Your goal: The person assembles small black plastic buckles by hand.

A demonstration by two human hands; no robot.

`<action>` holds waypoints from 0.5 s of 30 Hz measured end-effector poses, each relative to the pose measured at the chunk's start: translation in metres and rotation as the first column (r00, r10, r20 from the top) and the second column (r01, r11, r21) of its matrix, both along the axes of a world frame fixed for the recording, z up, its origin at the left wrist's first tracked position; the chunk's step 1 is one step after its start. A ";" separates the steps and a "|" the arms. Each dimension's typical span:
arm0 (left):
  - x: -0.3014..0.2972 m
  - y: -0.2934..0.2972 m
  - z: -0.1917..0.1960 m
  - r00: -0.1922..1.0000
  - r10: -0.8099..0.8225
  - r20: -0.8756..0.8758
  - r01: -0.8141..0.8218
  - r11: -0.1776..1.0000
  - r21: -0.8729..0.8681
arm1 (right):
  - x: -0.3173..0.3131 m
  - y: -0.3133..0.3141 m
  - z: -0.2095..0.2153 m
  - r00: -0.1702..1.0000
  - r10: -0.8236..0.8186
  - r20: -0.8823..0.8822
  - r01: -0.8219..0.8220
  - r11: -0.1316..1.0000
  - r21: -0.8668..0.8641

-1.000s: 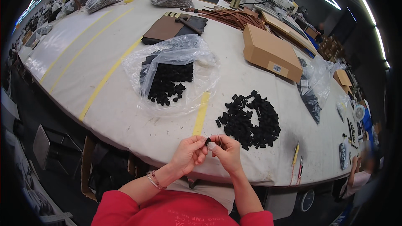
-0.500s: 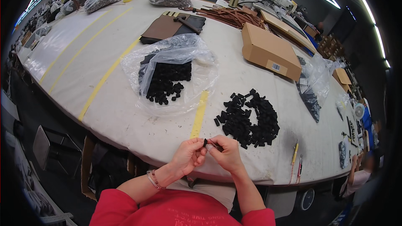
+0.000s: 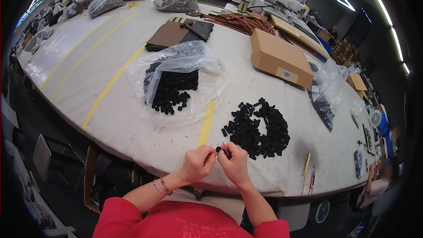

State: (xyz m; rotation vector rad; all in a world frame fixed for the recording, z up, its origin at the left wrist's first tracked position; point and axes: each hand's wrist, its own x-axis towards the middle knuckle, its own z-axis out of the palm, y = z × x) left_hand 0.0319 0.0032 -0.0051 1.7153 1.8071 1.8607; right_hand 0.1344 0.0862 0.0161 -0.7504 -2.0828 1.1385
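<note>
Just past the table's near edge, my two hands meet in front of me. My left hand (image 3: pixel 197 163) pinches a small black fabric piece (image 3: pixel 218 149) between thumb and fingertips. Close beside it, my right hand (image 3: pixel 234 164) is closed around a thin, dark reddish tool, mostly hidden by the fingers; its exact kind does not show. Beyond my right hand lies a loose ring-shaped pile of small black fabric pieces (image 3: pixel 251 132). Farther left, a clear plastic bag (image 3: pixel 205 61) lies spread open with black pieces (image 3: pixel 176 86) spilling from it.
A cardboard box (image 3: pixel 282 57) stands at the back right, near brown leather strips (image 3: pixel 238 21). A hammer (image 3: pixel 194 31) rests on brown and black sheets (image 3: pixel 167 35). Toward the right edge lie a yellow pen-like tool (image 3: pixel 307 163) and a red one (image 3: pixel 312 178). Another person sits far right.
My left hand has turned, its fingers now curled more tightly, palm less visible. The right hand has shifted slightly, and a thin tip now sticks up past its fingers. The whole view has tilted a little.
</note>
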 end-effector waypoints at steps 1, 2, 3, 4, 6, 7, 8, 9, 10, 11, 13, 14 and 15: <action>0.001 -0.002 0.002 0.983 -0.042 0.178 0.058 0.995 -0.087 | -0.001 -0.002 0.002 1.000 -0.019 -0.021 0.022 0.987 0.161; -0.001 -0.002 0.007 0.983 -0.040 0.177 0.057 0.995 -0.087 | -0.001 -0.002 0.003 1.000 -0.018 -0.022 0.021 0.987 0.161; -0.004 -0.001 0.013 0.776 -0.149 0.613 0.271 0.956 -0.112 | -0.001 -0.001 0.003 1.000 -0.016 -0.027 0.025 0.925 0.378; -0.006 0.001 0.016 0.381 -0.167 0.909 0.463 0.886 -0.031 | -0.002 -0.001 0.003 0.999 -0.012 -0.032 0.028 0.817 0.576; -0.008 0.003 0.018 0.276 -0.134 0.952 0.499 0.866 -0.023 | -0.002 0.002 0.002 0.999 0.004 -0.037 0.020 0.767 0.641; -0.009 0.004 0.019 0.168 -0.095 0.981 0.535 0.845 -0.010 | -0.001 0.004 0.001 0.999 0.019 -0.039 0.014 0.712 0.702; -0.010 0.005 0.019 0.169 -0.095 0.981 0.533 0.846 -0.010 | -0.001 0.005 0.000 0.999 0.021 -0.039 0.013 0.712 0.702; -0.011 0.005 0.018 0.111 -0.109 0.988 0.557 0.830 0.029 | -0.001 0.006 -0.001 0.998 0.027 -0.049 0.016 0.704 0.710; -0.012 0.005 0.017 0.052 -0.121 0.991 0.578 0.813 0.069 | 0.000 0.007 -0.002 0.998 0.033 -0.059 0.019 0.696 0.717; -0.014 0.004 0.015 0.053 -0.122 0.991 0.577 0.814 0.069 | 0.003 0.008 -0.002 0.998 0.034 -0.060 0.019 0.696 0.718; -0.017 0.003 0.013 0.004 -0.207 0.978 0.634 0.757 0.158 | 0.010 0.010 0.001 0.990 0.128 -0.055 -0.132 0.989 -0.060; -0.017 0.003 0.013 0.004 -0.205 0.979 0.633 0.758 0.156 | 0.008 0.013 0.006 0.967 0.125 -0.223 -0.217 0.864 -0.454; -0.018 0.003 0.013 0.128 -0.209 0.969 0.638 0.766 0.081 | 0.006 0.015 0.013 0.963 0.127 -0.239 -0.243 0.798 -0.552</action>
